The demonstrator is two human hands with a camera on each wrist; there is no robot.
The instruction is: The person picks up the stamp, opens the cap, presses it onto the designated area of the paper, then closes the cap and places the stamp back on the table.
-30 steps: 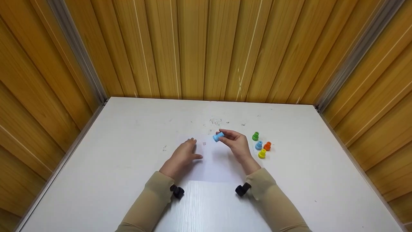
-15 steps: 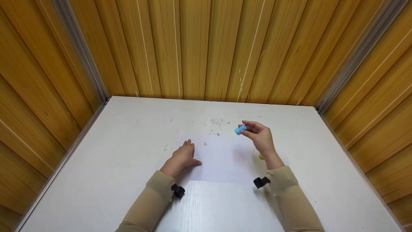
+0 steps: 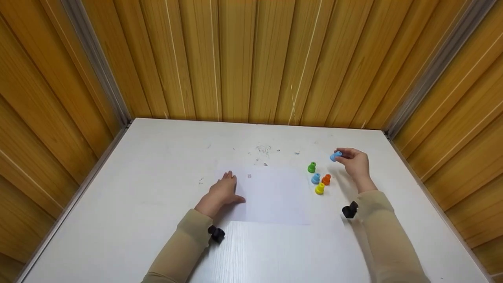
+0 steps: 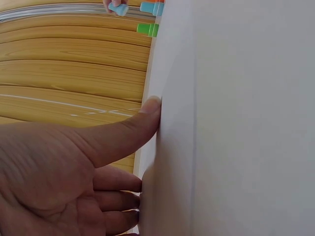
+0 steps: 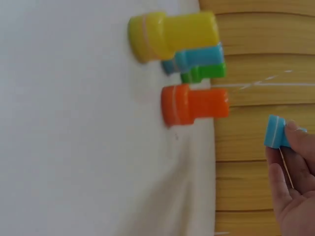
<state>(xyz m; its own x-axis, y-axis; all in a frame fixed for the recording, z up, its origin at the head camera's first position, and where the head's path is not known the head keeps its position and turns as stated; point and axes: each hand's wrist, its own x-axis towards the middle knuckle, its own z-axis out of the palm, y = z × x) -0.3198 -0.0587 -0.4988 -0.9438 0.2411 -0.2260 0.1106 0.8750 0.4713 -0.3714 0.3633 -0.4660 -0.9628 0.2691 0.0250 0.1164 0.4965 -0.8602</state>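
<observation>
One light-blue toy stamp (image 3: pixel 335 156), tilted, wide end toward the left, pinched between thumb and fingers of the right hand (image 3: pixel 357 163), raised off the table and to the right of the other stamps. Four further stamps, upright in a loose cluster at right: green stamp (image 3: pixel 311 167) farthest, second light-blue stamp (image 3: pixel 316 179) at the middle left, orange stamp (image 3: pixel 326 180) just beside it at right, yellow stamp (image 3: pixel 320 189) nearest. One sheet of white paper (image 3: pixel 275 200), flat, left of the cluster, bearing a small mark (image 3: pixel 249 176) toward its far left. Left hand (image 3: pixel 222 192) rests on the paper's left part, fingers extended, thumb spread wide, gripping nothing. White table (image 3: pixel 137 208); wood-grain panelled wall (image 3: pixel 232 59) behind.
</observation>
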